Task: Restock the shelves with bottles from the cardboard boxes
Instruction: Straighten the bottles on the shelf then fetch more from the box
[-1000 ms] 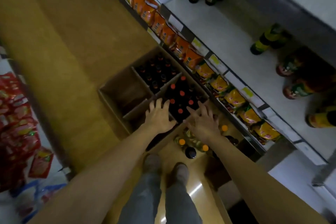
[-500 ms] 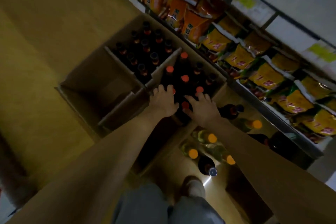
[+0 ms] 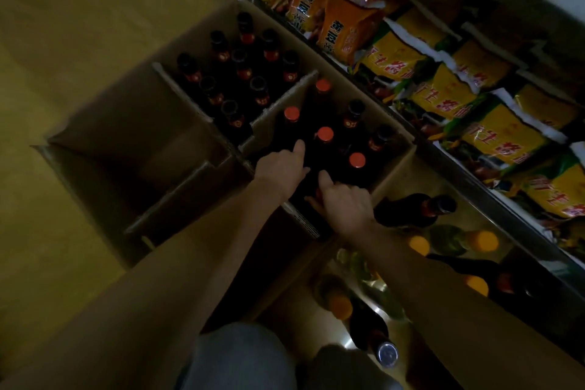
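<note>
An open cardboard box (image 3: 394, 165) with dividers sits on the floor, and two of its compartments hold several dark bottles. The red-capped bottles (image 3: 324, 133) fill the near right compartment, where both my hands reach in. My left hand (image 3: 280, 169) hovers among the bottle necks with its index finger stretched out; the other fingers are hidden. My right hand (image 3: 343, 204) curls its thumb and index finger round the neck of a dark bottle (image 3: 318, 194), of which only a sliver of red cap shows.
The far compartment holds more dark bottles (image 3: 243, 66); the left compartments (image 3: 126, 127) look empty. Orange-capped bottles (image 3: 481, 241) and a dark bottle (image 3: 411, 209) lie on the floor to the right. Orange snack bags (image 3: 313, 0) and yellow snack bags (image 3: 503, 133) line the low shelf.
I have leaned down closer to the box. Both hands have gone from flat above the bottles to down among them, and the right hand's fingers have curled.
</note>
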Motion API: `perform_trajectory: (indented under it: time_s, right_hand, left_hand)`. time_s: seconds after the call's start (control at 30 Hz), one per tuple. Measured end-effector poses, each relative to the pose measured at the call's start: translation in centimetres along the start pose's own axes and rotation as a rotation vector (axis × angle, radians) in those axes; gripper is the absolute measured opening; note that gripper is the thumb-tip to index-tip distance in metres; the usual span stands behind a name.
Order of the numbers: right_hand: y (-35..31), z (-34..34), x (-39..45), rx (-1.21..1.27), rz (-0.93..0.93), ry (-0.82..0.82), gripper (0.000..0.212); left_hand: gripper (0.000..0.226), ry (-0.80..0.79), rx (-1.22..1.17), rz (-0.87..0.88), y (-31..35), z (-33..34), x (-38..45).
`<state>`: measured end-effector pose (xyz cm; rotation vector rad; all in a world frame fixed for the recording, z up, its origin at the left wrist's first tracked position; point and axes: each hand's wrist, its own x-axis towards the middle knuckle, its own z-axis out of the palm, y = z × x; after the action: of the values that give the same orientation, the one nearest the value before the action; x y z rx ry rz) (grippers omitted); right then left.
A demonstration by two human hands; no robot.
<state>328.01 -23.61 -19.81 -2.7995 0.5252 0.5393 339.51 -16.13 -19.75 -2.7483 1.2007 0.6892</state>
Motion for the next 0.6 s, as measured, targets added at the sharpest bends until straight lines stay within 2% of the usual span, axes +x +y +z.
perform_trajectory:
  time_s: [0.2,0.3,0.4,0.6]
  right_hand:
    - [0.9,-0.2,0.1,0.078,-0.055,0.008,0.033]
    - [1.3,-1.7,-1.0,0.126,-0.046,0.082,0.031]
    - [1.0,-5.0,-2.8,0.174,-0.061,0.166,0.03]
    - [-1.1,-15.5,-6.8,0.165,-0.126,0.201,0.03]
  left_hand:
    - [0.029,0.067,-0.06,0.035,-0.3,-0.3,-1.1]
    - [0.023,0.12,-0.143,0.027,-0.7,-1.8,-2.9]
    - [0.024,0.152,-0.218,0.024,-1.1,-5.0,-4.9]
    - [0.023,0.231,-0.249,0.03,-0.2,-15.2,-10.1]
